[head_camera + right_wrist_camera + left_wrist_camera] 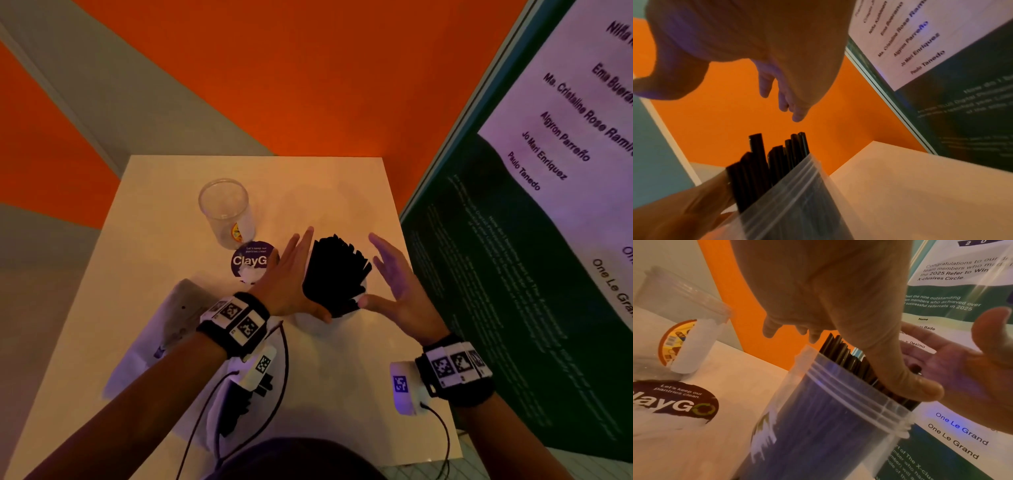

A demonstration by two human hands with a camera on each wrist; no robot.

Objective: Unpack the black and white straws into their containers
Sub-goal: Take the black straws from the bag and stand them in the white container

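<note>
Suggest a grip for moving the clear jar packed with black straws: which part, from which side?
Grip the clear jar round its smooth wall below the ribbed rim, from the sides. The black straws fan out above the mouth, blocking a top grasp, and left hand and right hand already flank it, open.

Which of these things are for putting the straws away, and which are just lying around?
For the job:
- bundle of black plastic straws, standing in the clear plastic jar
- empty clear plastic jar, farther back on the table
- left hand and right hand, open either side of the straws
- crumpled white wrapper

Just lying about:
- round dark "ClayGo" sticker
- green and white poster with names
</note>
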